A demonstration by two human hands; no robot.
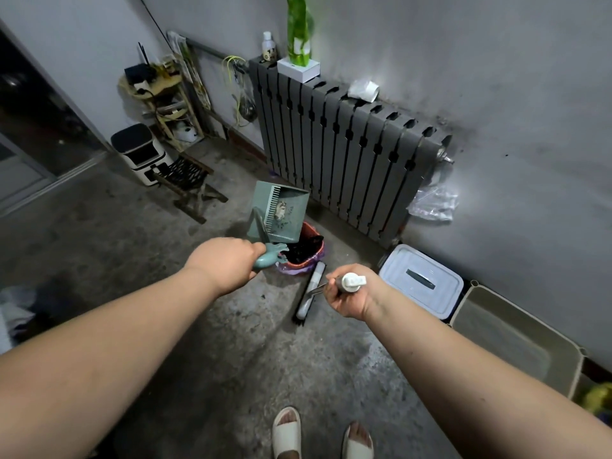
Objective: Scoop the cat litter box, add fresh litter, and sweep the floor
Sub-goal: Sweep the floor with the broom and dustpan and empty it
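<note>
Above a concrete floor [212, 369] by a radiator [347, 144], the left hand [228, 263] gripped the dustpan [281, 210] just beyond it, the right hand [351, 296] clutching the broom [308, 298].

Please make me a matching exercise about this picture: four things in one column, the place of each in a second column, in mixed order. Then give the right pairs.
1. teal plastic dustpan
2. grey broom head
3. flat white box
4. pale blue lidded container

a. on top of the dark grey radiator
b. on the concrete floor beside the beige open tray
c. in the left hand, at the round orange bin
d. on the floor, handle in the right hand

Pairs: 1-c, 2-d, 3-a, 4-b
</note>
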